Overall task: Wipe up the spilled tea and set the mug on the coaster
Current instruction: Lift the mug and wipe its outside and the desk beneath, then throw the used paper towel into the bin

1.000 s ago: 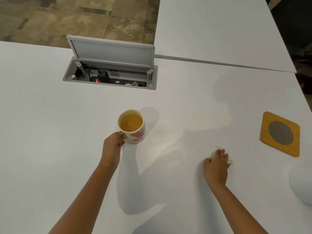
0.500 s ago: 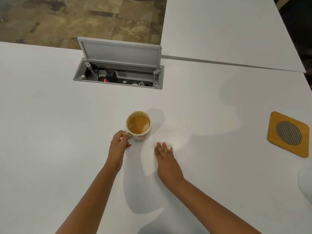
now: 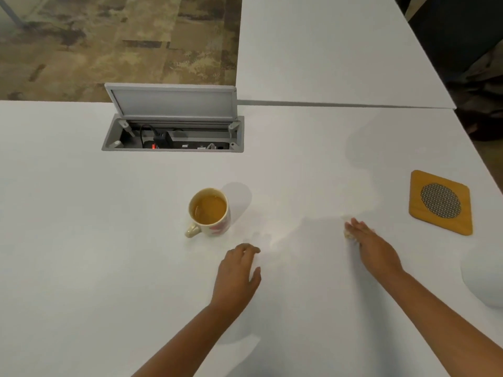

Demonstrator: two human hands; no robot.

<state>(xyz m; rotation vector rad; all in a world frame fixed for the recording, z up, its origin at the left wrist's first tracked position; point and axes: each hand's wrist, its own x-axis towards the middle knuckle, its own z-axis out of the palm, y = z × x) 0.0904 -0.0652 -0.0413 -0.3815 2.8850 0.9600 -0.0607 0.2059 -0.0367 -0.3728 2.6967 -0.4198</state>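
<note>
No writing readable; right of the mug [image 3: 210,212], left hand [image 3: 237,272] loosely curled, empty; right hand [image 3: 373,244] flat on a tissue [image 3: 349,234]

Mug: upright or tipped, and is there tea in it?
Upright, with tea in it. The mug stands on its base on the table, rim up, amber tea showing near the rim. Neither hand touches it.

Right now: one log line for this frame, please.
phase: wiping | left hand: open, off mug | right hand: flat on tissue | mug: on table, full | coaster: bare
</note>
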